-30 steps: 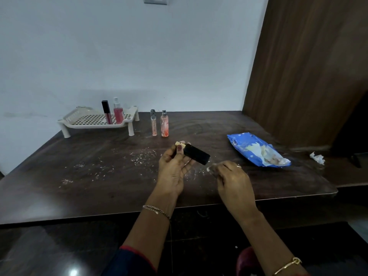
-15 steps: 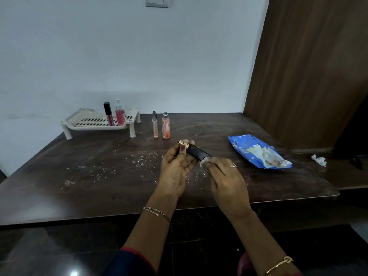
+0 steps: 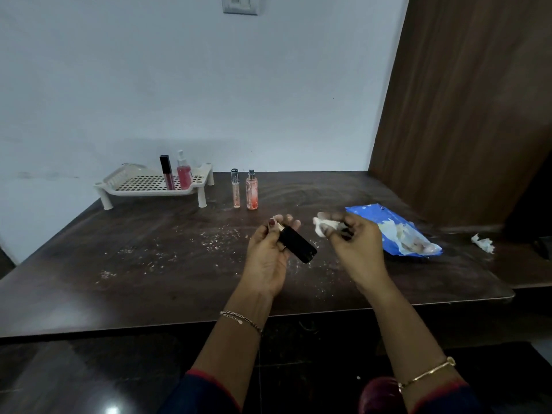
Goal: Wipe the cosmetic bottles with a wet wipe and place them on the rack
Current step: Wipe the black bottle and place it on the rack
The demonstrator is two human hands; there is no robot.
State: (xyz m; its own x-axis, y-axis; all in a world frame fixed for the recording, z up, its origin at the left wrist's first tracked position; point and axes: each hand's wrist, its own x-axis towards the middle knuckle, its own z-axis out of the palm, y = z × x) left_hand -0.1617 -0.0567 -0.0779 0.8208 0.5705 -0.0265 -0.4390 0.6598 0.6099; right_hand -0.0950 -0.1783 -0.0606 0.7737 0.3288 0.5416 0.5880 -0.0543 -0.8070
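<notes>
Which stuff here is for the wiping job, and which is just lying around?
For the job: black tube in the left hand, wet wipe in the right hand, white rack, thin bottle and peach bottle beside it, blue wipe pack.
Just lying about: crumpled tissue, white crumbs, wall switch.

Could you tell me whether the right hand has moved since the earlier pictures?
Yes. The right hand, pinching the white wet wipe, has drawn rightward off the black tube, toward the blue wipe packet.
</notes>
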